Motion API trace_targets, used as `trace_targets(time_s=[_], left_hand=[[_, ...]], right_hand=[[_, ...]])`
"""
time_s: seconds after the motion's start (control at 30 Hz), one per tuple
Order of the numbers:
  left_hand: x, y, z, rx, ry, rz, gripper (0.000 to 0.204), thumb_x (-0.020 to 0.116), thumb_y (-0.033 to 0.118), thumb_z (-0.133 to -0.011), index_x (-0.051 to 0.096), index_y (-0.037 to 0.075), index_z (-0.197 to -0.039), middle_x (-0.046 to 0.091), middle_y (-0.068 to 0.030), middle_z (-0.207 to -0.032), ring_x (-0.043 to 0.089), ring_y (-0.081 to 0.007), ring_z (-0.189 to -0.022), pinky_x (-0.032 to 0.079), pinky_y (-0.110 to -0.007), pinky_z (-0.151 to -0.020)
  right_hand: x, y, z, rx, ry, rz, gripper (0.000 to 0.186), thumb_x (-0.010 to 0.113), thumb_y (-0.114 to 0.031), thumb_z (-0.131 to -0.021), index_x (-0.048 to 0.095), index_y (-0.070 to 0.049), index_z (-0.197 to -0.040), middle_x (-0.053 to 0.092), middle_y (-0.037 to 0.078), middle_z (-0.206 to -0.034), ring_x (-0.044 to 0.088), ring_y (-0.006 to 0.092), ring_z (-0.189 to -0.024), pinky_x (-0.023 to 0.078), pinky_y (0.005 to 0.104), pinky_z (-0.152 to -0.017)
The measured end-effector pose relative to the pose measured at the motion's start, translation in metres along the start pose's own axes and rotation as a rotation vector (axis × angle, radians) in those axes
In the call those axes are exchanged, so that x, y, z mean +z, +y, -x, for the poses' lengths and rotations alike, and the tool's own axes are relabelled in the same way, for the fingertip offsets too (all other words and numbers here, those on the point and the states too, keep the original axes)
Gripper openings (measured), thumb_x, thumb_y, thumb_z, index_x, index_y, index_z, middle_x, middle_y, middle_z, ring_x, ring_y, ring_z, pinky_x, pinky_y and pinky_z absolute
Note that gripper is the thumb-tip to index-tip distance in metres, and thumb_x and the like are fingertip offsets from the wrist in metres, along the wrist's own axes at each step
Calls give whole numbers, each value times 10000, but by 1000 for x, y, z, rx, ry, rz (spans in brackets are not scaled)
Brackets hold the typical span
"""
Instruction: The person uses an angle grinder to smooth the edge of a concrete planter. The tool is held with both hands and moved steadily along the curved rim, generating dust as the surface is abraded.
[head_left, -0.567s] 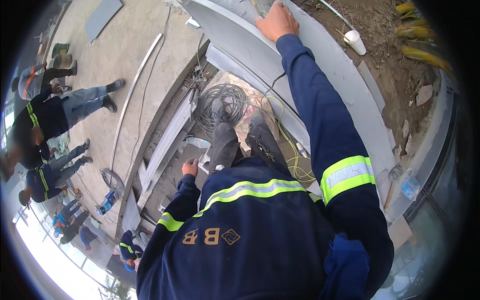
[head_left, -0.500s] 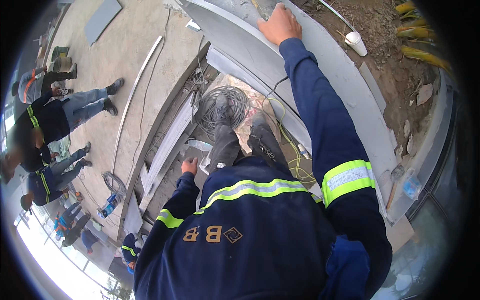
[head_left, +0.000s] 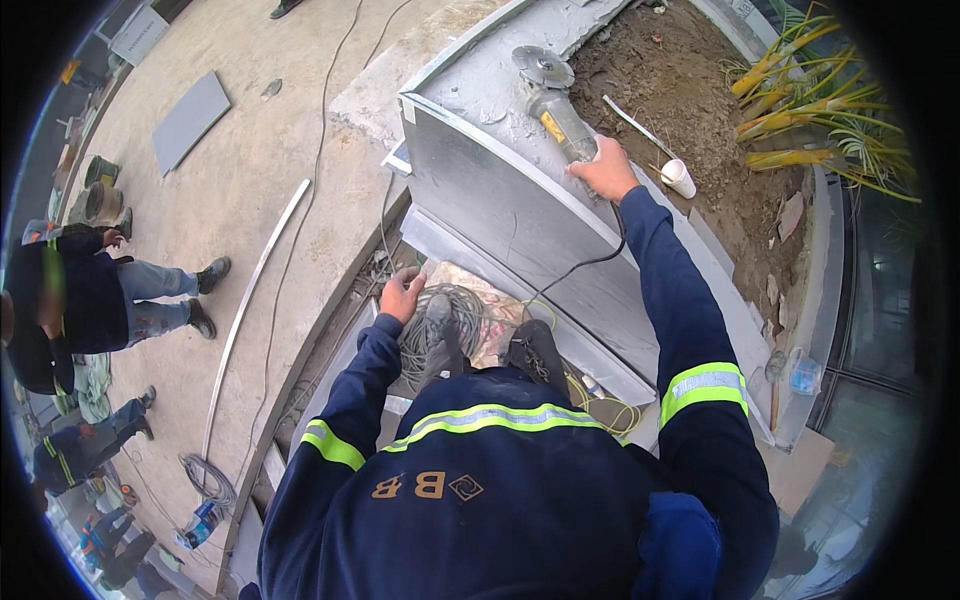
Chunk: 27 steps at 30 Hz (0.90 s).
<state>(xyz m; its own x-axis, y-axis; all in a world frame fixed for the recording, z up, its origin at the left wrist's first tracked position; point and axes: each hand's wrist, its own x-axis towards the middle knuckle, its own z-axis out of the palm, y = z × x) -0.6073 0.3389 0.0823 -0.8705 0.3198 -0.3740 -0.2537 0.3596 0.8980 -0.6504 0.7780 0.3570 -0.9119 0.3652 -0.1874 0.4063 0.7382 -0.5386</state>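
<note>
While a grey-walled planter (head_left: 500, 165) runs up in front of the person, brown soil (head_left: 635, 75) fills its bed and a yellow-stemmed plant (head_left: 795, 159) leans over the right side. A coil of cable (head_left: 468, 316) lies by the feet. Two buckets (head_left: 102, 172) stand far left, their contents too small to tell. Over the planter's plastered ledge (head_left: 470, 85) is a grinder (head_left: 560, 122), its disc pointing away from the person. The right hand (head_left: 607, 170) wraps the grinder's rear end, fingers closed around it. The left hand (head_left: 402, 297) is above the coil, fingers loosely bent; whether the tips meet cannot be told. A white cup (head_left: 680, 178) tilts at the soil's edge, its contents unclear.
</note>
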Motion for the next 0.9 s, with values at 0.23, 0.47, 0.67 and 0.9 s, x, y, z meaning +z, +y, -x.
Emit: trace_targets(time_s=[0.23, 0.47, 0.67, 0.9], left_hand=[[25, 136, 21, 123, -414, 127, 556, 698, 315, -977, 561, -62, -1361, 679, -167, -1236, 652, -238, -1130, 533, -363, -933], [112, 199, 96, 604, -781, 118, 408, 770, 314, -884, 690, 61, -1195, 696, -160, -1168, 644, -324, -1123, 531, -405, -888], [148, 34, 77, 461, -557, -352, 169, 730, 197, -873, 731, 57, -968, 697, -162, -973, 671, -386, -943, 538, -454, -850], [187, -71, 77, -143, -233, -309, 350, 678, 395, -929, 742, 58, -1000, 687, -250, -1072, 665, -419, -1010, 525, -461, -917]], right_hand=[[0, -73, 91, 126, 15, -776, 401, 811, -103, -779, 676, 73, -1112, 712, 74, -926, 661, 147, -750, 539, 302, -705], [5, -110, 144, -191, 161, -1398, 606, 701, -211, -860, 494, 95, -1341, 628, 233, -1217, 660, 267, -1044, 555, 381, -901], [-115, -70, 215, -608, 253, -1569, 776, 710, -221, -827, 340, 63, -1448, 502, 237, -1343, 558, 317, -1194, 503, 492, -1011], [-253, 41, 434, -740, 640, -1222, 830, 850, -185, -696, 351, -27, -1340, 419, 135, -1274, 481, 264, -1123, 439, 431, -947]])
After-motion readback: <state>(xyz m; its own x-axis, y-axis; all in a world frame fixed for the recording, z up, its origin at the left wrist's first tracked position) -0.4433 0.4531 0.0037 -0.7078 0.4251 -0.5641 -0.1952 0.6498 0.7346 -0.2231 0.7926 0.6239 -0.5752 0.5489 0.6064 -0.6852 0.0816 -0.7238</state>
